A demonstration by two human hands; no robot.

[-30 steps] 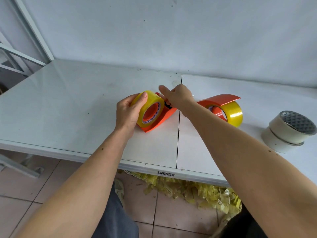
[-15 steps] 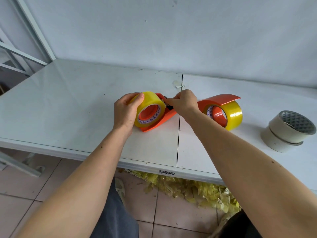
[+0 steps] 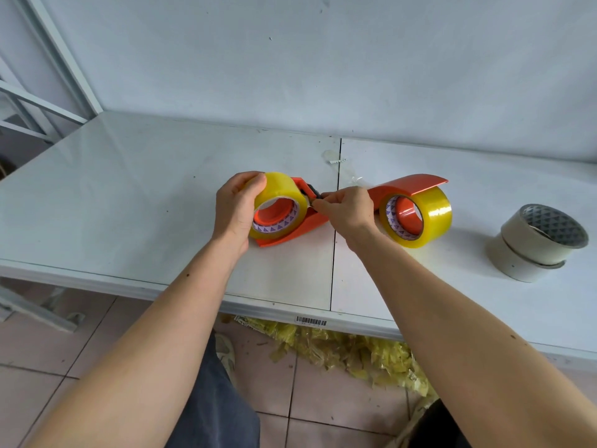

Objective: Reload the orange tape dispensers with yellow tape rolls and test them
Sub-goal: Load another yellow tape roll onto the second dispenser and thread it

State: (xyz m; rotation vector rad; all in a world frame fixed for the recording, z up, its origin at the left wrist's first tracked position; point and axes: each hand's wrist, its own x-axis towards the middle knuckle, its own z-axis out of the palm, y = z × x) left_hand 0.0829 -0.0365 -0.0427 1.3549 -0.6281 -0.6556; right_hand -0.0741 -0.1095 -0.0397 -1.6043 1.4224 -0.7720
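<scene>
An orange tape dispenser [image 3: 292,232] lies on the white table [image 3: 129,205] with a yellow tape roll [image 3: 284,192] seated on its hub. My left hand [image 3: 235,211] wraps the left side of that roll. My right hand [image 3: 347,210] pinches the tape end at the dispenser's black cutter, fingers closed. To the right, a second orange dispenser [image 3: 410,189] stands loaded with another yellow roll [image 3: 431,211], untouched.
Two stacked grey-white tape rolls [image 3: 536,244] sit at the right of the table. A small scrap of clear tape [image 3: 336,158] sticks near the table seam. Crumpled yellow tape waste [image 3: 349,354] lies on the tiled floor under the front edge.
My right hand has drawn back from the far side of the dispenser to its cutter, uncovering a tape scrap on the table. The roll now sits lower on the hub.
</scene>
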